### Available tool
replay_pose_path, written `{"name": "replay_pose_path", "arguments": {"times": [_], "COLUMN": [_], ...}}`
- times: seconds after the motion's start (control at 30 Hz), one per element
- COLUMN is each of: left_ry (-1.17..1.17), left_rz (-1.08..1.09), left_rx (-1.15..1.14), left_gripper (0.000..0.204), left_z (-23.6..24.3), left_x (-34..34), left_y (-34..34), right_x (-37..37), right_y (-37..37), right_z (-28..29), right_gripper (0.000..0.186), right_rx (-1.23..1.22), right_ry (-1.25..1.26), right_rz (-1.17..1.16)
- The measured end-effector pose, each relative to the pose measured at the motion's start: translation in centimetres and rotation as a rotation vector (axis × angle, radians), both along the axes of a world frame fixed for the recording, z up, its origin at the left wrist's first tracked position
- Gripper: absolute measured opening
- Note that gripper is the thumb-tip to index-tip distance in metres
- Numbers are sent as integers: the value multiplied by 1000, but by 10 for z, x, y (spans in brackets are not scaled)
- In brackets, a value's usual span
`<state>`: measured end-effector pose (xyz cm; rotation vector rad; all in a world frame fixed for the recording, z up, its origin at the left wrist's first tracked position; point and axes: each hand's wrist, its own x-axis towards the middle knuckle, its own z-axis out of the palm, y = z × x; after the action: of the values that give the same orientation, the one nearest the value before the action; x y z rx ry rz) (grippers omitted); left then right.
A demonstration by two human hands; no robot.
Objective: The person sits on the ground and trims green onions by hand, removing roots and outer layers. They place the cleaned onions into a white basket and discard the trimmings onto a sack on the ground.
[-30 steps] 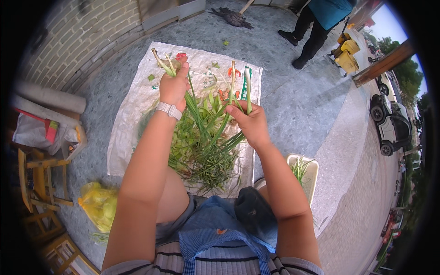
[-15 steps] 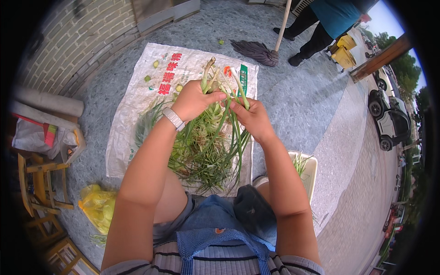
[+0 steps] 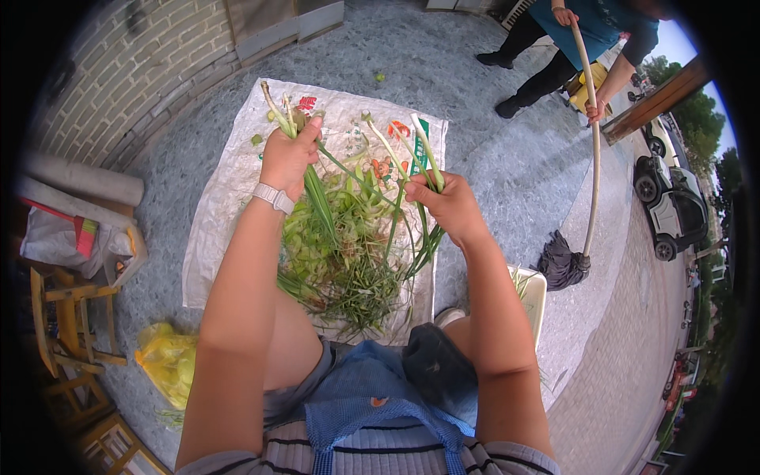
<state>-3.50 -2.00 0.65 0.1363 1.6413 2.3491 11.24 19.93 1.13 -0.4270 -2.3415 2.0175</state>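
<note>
Above a white woven sack (image 3: 218, 210) spread on the grey floor (image 3: 170, 190), in the head view, the left hand (image 3: 289, 158) is closed around tan-ended scallion stalks (image 3: 279, 109), its thumb raised along them and its other fingers partly hidden, with long green leaves hanging below the palm. The right hand (image 3: 449, 207) stands well apart from it, thumb and fingers pinched together on white-ended scallions (image 3: 429, 150) whose pale ends point up and away and whose leaves trail down toward the sack's right edge. A thin green strand slants between the two hands. Beneath them lies a heap of leafy trimmings (image 3: 342, 253); by the right forearm sits a cream plastic basket (image 3: 536, 310) with some thin green stalks in it. The step in hand looks like cleaning and parting the scallions, withered bits from sound ones. The next move would seem to call for a firm right pinch while the left hand frees the strand, gently, so the tender leaves do not tear.
</note>
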Motion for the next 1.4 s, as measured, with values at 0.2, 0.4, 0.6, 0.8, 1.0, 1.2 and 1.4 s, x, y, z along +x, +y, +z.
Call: {"name": "replay_pose_path", "arguments": {"times": [0.2, 0.4, 0.6, 0.8, 1.0, 1.2, 1.4], "left_ry": [-29, 82, 191, 153, -99, -110, 139], "left_rz": [-177, -207, -249, -29, 33, -170, -416], "left_rx": [-76, -234, -183, -138, 144, 78, -294], "left_gripper": [16, 16, 16, 16, 17, 20, 23], "left_z": [5, 0, 4, 1, -7, -2, 4], "left_x": [53, 52, 53, 41, 1, 19, 25], "left_y": [43, 44, 42, 38, 12, 22, 24], "right_x": [-2, 0, -4, -2, -6, -8, -6], "right_y": [-17, -28, -16, -10, -1, -23, -26], "right_z": [3, 8, 5, 5, -3, -2, -1], "right_gripper": [23, 26, 26, 28, 25, 33, 25], "right_rx": [102, 70, -327, -499, -425, -347, -530], "right_ry": [64, 101, -76, -139, -40, 22, -6], "right_rz": [-10, -14, 31, 65, -27, 35, -13]}}
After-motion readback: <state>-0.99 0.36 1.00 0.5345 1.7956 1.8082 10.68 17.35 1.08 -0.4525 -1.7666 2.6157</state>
